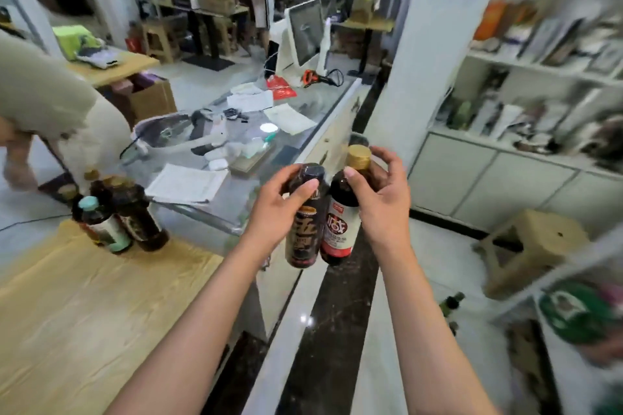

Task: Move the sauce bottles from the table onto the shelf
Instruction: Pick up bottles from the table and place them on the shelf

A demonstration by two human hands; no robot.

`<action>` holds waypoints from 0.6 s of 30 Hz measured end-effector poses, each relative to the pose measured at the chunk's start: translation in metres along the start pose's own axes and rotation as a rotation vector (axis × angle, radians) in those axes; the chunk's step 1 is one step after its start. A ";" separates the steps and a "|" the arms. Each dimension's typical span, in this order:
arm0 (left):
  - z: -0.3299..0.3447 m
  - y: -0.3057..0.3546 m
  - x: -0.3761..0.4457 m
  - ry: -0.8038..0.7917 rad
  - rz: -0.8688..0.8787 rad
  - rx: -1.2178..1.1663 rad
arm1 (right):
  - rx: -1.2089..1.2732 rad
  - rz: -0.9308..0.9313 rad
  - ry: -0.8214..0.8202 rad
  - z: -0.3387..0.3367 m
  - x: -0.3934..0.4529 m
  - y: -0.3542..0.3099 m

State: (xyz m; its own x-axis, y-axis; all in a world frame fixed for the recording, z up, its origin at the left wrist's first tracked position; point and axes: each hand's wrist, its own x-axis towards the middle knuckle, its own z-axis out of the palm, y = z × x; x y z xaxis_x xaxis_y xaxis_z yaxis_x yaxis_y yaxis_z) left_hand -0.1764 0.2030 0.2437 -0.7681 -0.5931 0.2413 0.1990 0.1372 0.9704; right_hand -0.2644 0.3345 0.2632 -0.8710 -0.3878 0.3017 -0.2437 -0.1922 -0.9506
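Left hand (pixel 279 209) grips a dark-capped glass bottle (pixel 303 219); right hand (pixel 381 199) grips a gold-capped, red-labelled bottle (pixel 342 216), touching it, both right of the wood-grain table (pixel 84 307). Shelf (pixel 539 64) contents blur.

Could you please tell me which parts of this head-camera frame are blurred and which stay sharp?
Head view: the shelf on the right is streaked with motion blur; the two held bottles, black-capped and gold-capped, are fairly sharp; wide-angle distortion bends the edges; glare spots the floor.
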 end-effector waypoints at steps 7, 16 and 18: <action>0.192 0.016 0.027 -0.235 0.056 -0.053 | -0.052 -0.143 0.236 -0.178 0.032 -0.032; 0.425 0.045 0.024 -0.570 0.131 -0.229 | -0.197 -0.304 0.572 -0.390 0.040 -0.069; 0.468 0.051 0.017 -0.646 0.125 -0.267 | -0.223 -0.316 0.646 -0.427 0.038 -0.076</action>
State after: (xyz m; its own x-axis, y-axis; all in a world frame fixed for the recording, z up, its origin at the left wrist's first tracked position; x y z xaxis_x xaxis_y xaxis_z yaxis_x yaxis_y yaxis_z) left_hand -0.4642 0.5709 0.3032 -0.9205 0.0152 0.3904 0.3884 -0.0749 0.9185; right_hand -0.4612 0.7196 0.3161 -0.8053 0.2745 0.5254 -0.5447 0.0072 -0.8386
